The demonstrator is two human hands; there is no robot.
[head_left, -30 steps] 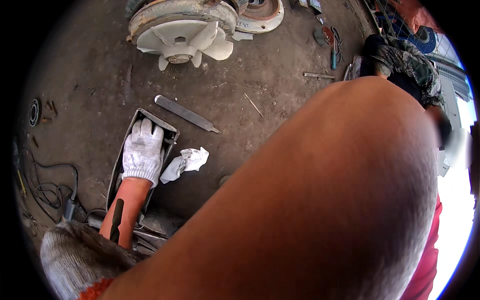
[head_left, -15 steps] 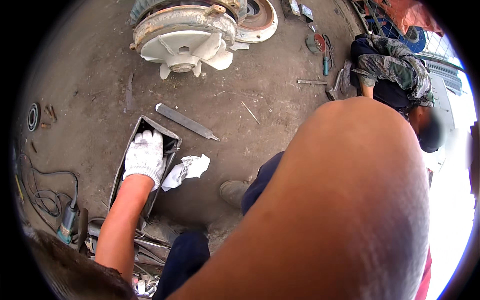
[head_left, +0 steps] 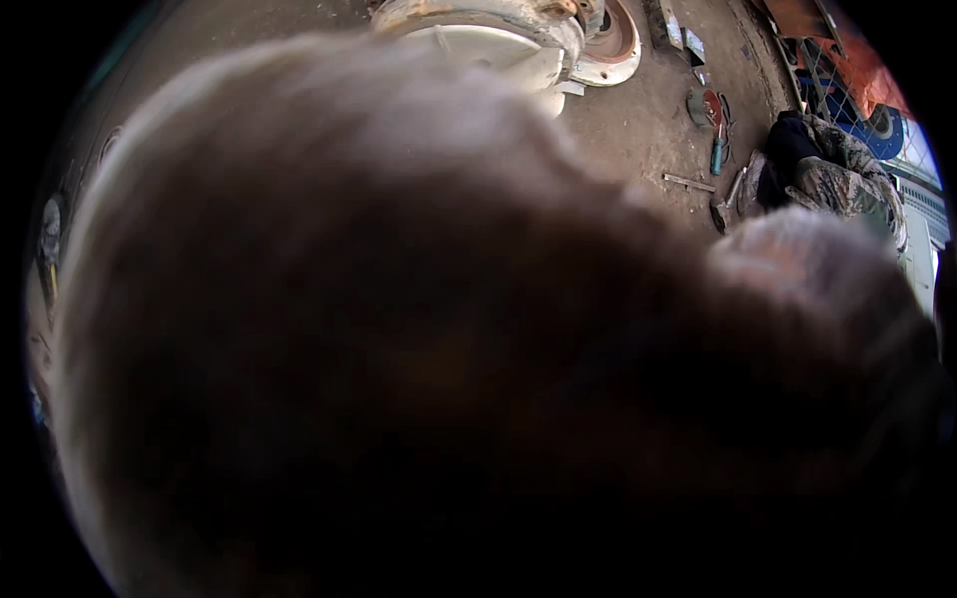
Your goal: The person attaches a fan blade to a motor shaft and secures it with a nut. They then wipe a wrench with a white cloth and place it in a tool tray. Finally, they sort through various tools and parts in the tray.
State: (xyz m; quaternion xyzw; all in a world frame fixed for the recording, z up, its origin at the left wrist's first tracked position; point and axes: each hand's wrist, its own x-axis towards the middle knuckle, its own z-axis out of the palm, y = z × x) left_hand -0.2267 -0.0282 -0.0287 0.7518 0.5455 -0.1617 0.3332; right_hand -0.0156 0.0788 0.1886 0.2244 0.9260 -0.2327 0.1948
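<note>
A huge dark blur [head_left: 329, 259] fills most of the view, very close to the camera. Its pale, fuzzy edge looks like a knitted glove, most likely on my right hand, though no fingers can be made out. A smaller blurred lump [head_left: 797, 259] with a brownish, skin-like patch joins it at the right. My left hand is not visible. Whatever lies on the ground in front of me is covered by the blur.
Part of a large whitish machine with a fan [head_left: 498, 55] shows at the top, beside a round flanged cover [head_left: 618, 50]. Farther right lie an angle grinder [head_left: 710, 115] and a metal bar [head_left: 688, 183]. A crouching co-worker [head_left: 842, 189] in camouflage clothing is by a wire fence.
The raised right arm has given way to a dark blur over most of the view. My gloved left hand, previously in an open metal box, is hidden. The background has shifted rightward.
</note>
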